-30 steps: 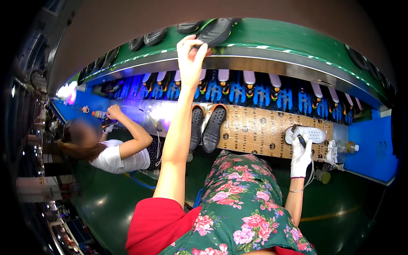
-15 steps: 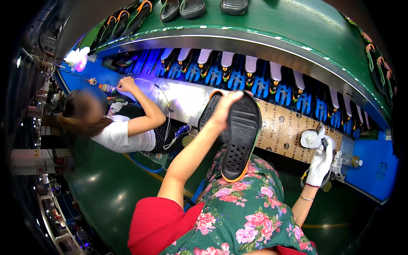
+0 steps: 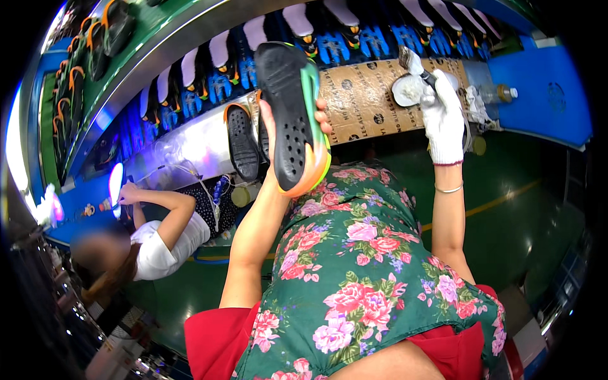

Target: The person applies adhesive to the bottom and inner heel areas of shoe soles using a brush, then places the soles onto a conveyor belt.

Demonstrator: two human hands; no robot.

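My left hand (image 3: pixel 269 132) grips a black shoe sole (image 3: pixel 288 107) with small holes at one end and an orange and green rim. The thumb lies along one side and the fingertips wrap round the other. My right hand (image 3: pixel 443 123), in a white knitted glove, is closed on a brush (image 3: pixel 413 62), whose dark bristles point up and away. Just below the brush, beside the glove, is a round white bowl (image 3: pixel 400 95) with whitish contents. Another black holed sole (image 3: pixel 240 142) lies on the metal worktop, left of the held one.
Brown printed paper (image 3: pixel 354 95) covers part of the worktop. Behind it runs a rack of blue holders (image 3: pixel 332 47) with shoe parts. A clear bottle (image 3: pixel 500 94) lies by the blue end panel at right. At left sits a co-worker in a white shirt (image 3: pixel 155 253).
My view has swung, so the scene sits differently in it. The held sole is turned so its orange and green side shows. My right hand has raised the brush above the bowl.
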